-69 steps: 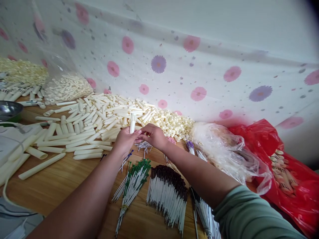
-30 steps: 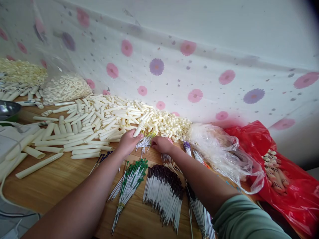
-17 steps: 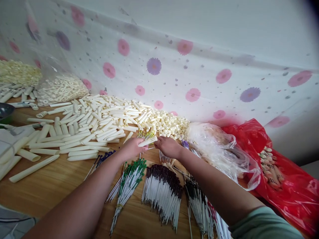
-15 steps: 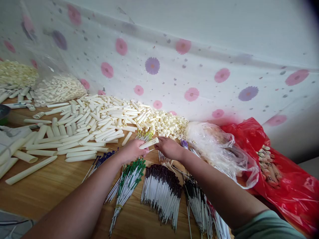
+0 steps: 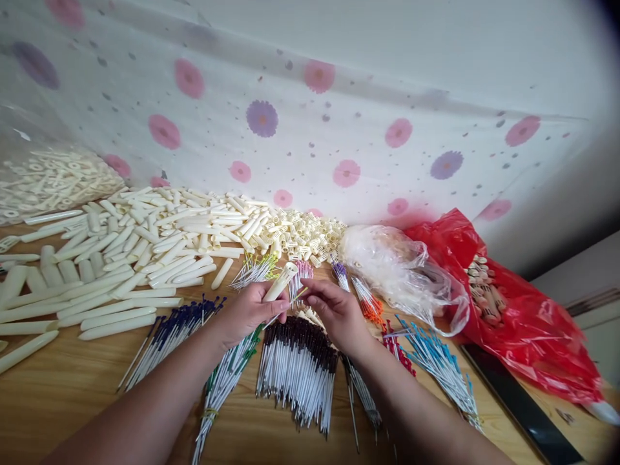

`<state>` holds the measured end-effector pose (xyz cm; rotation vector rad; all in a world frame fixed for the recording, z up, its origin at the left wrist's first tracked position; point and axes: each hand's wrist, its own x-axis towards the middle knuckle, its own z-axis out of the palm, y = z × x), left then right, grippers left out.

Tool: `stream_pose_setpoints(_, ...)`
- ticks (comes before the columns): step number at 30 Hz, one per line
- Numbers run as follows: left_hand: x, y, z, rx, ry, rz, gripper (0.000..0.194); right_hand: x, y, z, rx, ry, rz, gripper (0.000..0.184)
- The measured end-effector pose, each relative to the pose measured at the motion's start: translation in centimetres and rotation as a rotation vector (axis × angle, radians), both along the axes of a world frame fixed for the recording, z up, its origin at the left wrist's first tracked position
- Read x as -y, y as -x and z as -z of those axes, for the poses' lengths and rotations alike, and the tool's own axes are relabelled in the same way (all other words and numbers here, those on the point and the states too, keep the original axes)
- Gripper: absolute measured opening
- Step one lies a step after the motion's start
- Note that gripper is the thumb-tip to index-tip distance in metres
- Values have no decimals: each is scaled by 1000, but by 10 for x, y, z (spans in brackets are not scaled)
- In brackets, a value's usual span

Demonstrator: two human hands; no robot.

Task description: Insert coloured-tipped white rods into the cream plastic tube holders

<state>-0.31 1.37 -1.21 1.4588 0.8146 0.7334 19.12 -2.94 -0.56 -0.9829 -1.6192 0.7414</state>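
My left hand [image 5: 254,313] is closed around a cream plastic pen barrel [image 5: 279,283], tilted up with its slotted end at the top. Beside it, the fingers of my right hand [image 5: 336,313] pinch a thin pen refill [image 5: 299,294] with a yellow end. The refill slants down toward my left fingers, which hide part of it. Below both hands lies a fan of white refills with dark brown ends [image 5: 298,368]. Green-ended refills [image 5: 230,374] are bundled under my left wrist. Yellow-ended refills [image 5: 254,271] and pink-ended refills [image 5: 303,270] lie just behind the hands.
Loose cream barrels [image 5: 145,239] cover the left and back, beside small slotted pieces [image 5: 310,236]. Blue-ended refills [image 5: 179,336] lie left, light-blue ones [image 5: 438,361] right. A clear plastic bag [image 5: 402,271] and a red bag [image 5: 523,336] stand right. A flowered sheet [image 5: 290,155] hangs behind.
My view has turned right, so the table's things sit further left. My right hand has drawn back from the barrel's slotted end and now shows a yellow-ended refill. The barrel points more upward.
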Motion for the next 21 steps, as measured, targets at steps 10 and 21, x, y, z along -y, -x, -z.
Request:
stream_pose_setpoints(10, 8, -7, 0, 202, 45, 86, 24, 13, 14, 1, -357, 166, -106, 28)
stream_pose_setpoints(21, 10, -6, 2, 288, 124, 196, 25, 16, 20, -5, -470, 289, -96, 11)
